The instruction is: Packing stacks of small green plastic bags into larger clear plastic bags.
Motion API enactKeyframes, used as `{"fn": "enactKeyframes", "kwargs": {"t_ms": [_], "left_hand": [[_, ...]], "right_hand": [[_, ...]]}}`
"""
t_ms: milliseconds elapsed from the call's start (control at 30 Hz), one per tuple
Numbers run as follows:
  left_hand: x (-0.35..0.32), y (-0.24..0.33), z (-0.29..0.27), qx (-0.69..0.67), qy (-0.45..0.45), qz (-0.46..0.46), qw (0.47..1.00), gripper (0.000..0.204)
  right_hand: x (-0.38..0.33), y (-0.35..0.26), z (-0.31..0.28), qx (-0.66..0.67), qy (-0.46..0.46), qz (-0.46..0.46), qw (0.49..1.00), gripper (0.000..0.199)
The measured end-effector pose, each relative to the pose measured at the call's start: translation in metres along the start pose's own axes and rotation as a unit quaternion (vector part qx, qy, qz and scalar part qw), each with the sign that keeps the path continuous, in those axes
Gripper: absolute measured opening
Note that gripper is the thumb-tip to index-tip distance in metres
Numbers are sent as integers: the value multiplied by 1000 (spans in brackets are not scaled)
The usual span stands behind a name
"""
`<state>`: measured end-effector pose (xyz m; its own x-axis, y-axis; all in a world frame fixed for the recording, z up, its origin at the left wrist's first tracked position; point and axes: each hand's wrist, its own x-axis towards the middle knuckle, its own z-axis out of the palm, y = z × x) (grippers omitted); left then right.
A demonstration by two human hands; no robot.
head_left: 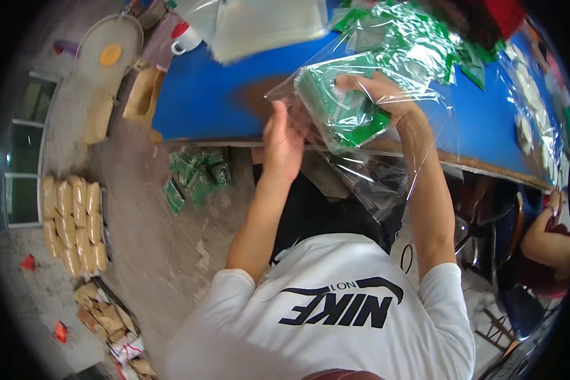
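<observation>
A stack of green-and-clear flat packets (345, 117) sits inside a large clear plastic bag (377, 180) above the table's near edge. My right hand (386, 95) is closed on the stack, thumb across its top face, with the clear film around the hand and wrist. To the left of the stack, my left hand (284, 144) is slightly blurred, its fingers stretched out and holding nothing. Its fingertips are close to the bag's left edge; whether they touch the film I cannot tell.
On the blue table (199, 95) lie a heap of shiny green packets (411, 44), a pile of clear bags (266, 28) and a white mug (185, 39). More green packets (199, 174) rest on the floor. A fan (109, 47) stands left; another person's arm (548, 244) shows right.
</observation>
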<state>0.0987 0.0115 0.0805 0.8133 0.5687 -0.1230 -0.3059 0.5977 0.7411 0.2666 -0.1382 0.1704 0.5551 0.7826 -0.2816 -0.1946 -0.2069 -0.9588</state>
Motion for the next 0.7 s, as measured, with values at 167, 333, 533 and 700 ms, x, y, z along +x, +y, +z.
{"fn": "enactKeyframes", "kwargs": {"t_ms": [167, 333, 533, 700], "left_hand": [[-4, 21, 32, -60, -41, -82, 994, 67], [-9, 25, 14, -105, -55, -127, 985, 77], [-12, 14, 18, -35, -76, -110, 990, 80], [2, 13, 9, -100, -18, -126, 987, 75]], "right_hand": [[1, 14, 17, 68, -34, 33, 997, 60], [-4, 18, 20, 162, -68, 132, 976, 58], [21, 42, 21, 64, -143, 77, 985, 65], [29, 45, 22, 368, -124, 101, 916, 79]]}}
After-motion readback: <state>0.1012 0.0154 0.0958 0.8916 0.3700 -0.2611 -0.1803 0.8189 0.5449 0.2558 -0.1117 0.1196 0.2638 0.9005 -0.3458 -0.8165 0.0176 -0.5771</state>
